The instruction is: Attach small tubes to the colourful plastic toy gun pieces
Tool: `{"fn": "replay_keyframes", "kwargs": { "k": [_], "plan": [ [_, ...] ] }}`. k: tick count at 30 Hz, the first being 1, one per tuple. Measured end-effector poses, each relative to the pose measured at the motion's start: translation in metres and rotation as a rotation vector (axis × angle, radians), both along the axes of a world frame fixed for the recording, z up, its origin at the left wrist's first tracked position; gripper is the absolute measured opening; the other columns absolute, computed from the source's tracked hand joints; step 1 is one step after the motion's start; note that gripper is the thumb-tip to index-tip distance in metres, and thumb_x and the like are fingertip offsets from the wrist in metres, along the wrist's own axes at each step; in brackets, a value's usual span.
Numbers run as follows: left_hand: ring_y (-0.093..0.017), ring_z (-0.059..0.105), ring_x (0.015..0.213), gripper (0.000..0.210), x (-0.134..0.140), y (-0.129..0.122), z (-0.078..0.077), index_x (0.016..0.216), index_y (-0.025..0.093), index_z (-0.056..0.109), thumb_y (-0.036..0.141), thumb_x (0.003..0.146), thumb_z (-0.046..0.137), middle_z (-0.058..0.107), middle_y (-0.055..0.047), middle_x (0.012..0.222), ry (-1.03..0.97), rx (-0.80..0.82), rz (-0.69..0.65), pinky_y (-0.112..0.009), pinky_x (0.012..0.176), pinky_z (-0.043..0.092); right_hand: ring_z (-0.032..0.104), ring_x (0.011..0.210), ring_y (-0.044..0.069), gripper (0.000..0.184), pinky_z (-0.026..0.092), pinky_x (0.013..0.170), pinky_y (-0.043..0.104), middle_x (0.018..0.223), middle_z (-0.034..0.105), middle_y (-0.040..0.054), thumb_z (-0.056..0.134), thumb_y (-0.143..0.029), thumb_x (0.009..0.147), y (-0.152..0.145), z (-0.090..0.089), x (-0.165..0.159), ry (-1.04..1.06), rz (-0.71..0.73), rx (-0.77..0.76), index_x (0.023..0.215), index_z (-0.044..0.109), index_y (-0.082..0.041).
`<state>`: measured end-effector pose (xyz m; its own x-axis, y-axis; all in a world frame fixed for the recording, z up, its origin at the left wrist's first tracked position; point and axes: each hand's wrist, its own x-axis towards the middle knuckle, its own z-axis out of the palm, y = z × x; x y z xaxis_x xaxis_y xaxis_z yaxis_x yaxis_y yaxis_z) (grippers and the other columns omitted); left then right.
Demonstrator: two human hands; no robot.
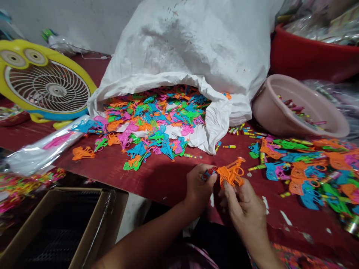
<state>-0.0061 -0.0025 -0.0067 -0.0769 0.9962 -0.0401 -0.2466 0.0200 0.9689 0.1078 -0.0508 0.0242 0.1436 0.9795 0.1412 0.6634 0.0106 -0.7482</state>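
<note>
Just over the front edge of the table, my left hand (198, 189) is closed around a small tube with a red and blue wrapper (209, 173). Its end meets or nearly meets an orange plastic piece (231, 172) with a lattice panel and a ring. My right hand (246, 204) pinches that orange piece between thumb and fingers; whether it is one piece or a few stacked, I cannot tell. Beyond my hands, a heap of bright plastic pieces (159, 112) spills from a large white sack (196, 45). On the right lie similar pieces with tubes attached (303, 168).
A yellow fan (89, 80) stands at the left of the red table (165, 177). Below it is an open cardboard box (36, 216) with black contents. A pink basin (280, 112) and a red tub (305, 56) are at the right. Loose small tubes (229, 147) lie near the sack.
</note>
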Motion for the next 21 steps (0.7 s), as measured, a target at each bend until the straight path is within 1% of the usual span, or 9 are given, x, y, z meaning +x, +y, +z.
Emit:
{"fn": "replay_keyframes", "kwargs": {
  "k": [5, 10, 12, 14, 16, 18, 19, 20, 21],
  "plan": [
    [-0.016, 0.058, 0.073, 0.011, -0.001, -0.006, -0.001, 0.082, 0.019, 0.067, 0.018, 0.084, 0.056, 0.066, -0.003, 0.08, 0.149, 0.13, 0.004, -0.027, 0.074, 0.045, 0.056, 0.048, 0.015, 0.023, 0.038, 0.048, 0.025, 0.057, 0.058, -0.0015, 0.048, -0.042, 0.094, 0.001, 0.008, -0.008, -0.154, -0.031, 0.088, 0.08, 0.049, -0.024],
    [-0.019, 0.056, 0.077, 0.013, -0.001, -0.007, -0.004, 0.08, 0.021, 0.064, 0.024, 0.088, 0.054, 0.064, -0.004, 0.079, 0.266, 0.266, -0.017, -0.03, 0.075, 0.041, 0.053, 0.044, 0.012, 0.025, 0.04, 0.045, 0.023, 0.056, 0.057, -0.0033, 0.046, -0.043, 0.095, 0.009, 0.019, -0.012, 0.062, 0.053, -0.009, 0.08, 0.051, -0.023],
    [-0.02, 0.056, 0.078, 0.014, -0.001, -0.006, -0.003, 0.081, 0.021, 0.065, 0.025, 0.088, 0.054, 0.064, -0.005, 0.081, 0.314, 0.264, -0.024, -0.031, 0.075, 0.04, 0.052, 0.042, 0.012, 0.026, 0.041, 0.044, 0.023, 0.055, 0.057, -0.0036, 0.048, -0.046, 0.094, 0.012, 0.017, -0.013, 0.149, 0.065, -0.049, 0.08, 0.051, -0.023],
    [-0.02, 0.056, 0.077, 0.014, -0.001, -0.005, -0.002, 0.083, 0.021, 0.067, 0.025, 0.088, 0.054, 0.065, -0.006, 0.082, 0.347, 0.244, -0.083, -0.031, 0.074, 0.04, 0.053, 0.042, 0.012, 0.029, 0.042, 0.045, 0.025, 0.055, 0.057, -0.0031, 0.05, -0.05, 0.091, 0.016, 0.012, -0.006, 0.249, 0.049, -0.112, 0.08, 0.052, -0.023],
    [-0.02, 0.056, 0.079, 0.015, -0.004, -0.004, -0.001, 0.091, 0.021, 0.069, 0.027, 0.088, 0.055, 0.066, -0.006, 0.085, 0.311, 0.191, -0.112, -0.03, 0.075, 0.041, 0.053, 0.043, 0.014, 0.032, 0.043, 0.047, 0.027, 0.055, 0.058, -0.0017, 0.055, -0.054, 0.088, 0.023, 0.012, 0.018, 0.345, -0.024, -0.157, 0.078, 0.053, -0.023],
    [-0.019, 0.056, 0.08, 0.02, -0.012, -0.002, 0.0, 0.1, 0.02, 0.069, 0.031, 0.089, 0.056, 0.066, -0.006, 0.089, 0.182, 0.102, -0.062, -0.029, 0.075, 0.042, 0.053, 0.045, 0.016, 0.033, 0.043, 0.048, 0.031, 0.059, 0.06, 0.0014, 0.059, -0.056, 0.084, 0.034, 0.021, 0.061, 0.335, -0.184, -0.114, 0.076, 0.055, -0.023],
    [-0.017, 0.056, 0.077, 0.023, -0.018, -0.002, 0.001, 0.101, 0.019, 0.069, 0.033, 0.089, 0.057, 0.065, -0.005, 0.087, 0.102, 0.045, -0.027, -0.028, 0.073, 0.042, 0.053, 0.045, 0.017, 0.033, 0.042, 0.047, 0.033, 0.062, 0.061, 0.0037, 0.06, -0.057, 0.082, 0.04, 0.029, 0.087, 0.265, -0.273, -0.07, 0.077, 0.056, -0.025],
    [-0.016, 0.054, 0.073, 0.025, -0.025, -0.001, 0.001, 0.1, 0.017, 0.069, 0.036, 0.088, 0.058, 0.063, -0.004, 0.082, 0.025, -0.016, 0.004, -0.027, 0.07, 0.042, 0.054, 0.046, 0.02, 0.033, 0.041, 0.048, 0.036, 0.06, 0.06, 0.006, 0.058, -0.058, 0.082, 0.047, 0.038, 0.113, 0.118, -0.355, -0.015, 0.074, 0.055, -0.026],
    [-0.014, 0.051, 0.067, 0.026, -0.032, -0.001, 0.002, 0.098, 0.017, 0.069, 0.039, 0.087, 0.059, 0.059, -0.001, 0.075, -0.048, -0.078, 0.021, -0.025, 0.066, 0.041, 0.055, 0.047, 0.022, 0.033, 0.04, 0.05, 0.039, 0.056, 0.057, 0.0079, 0.058, -0.056, 0.082, 0.053, 0.047, 0.135, -0.135, -0.357, -0.014, 0.068, 0.055, -0.026]
  ]
}}
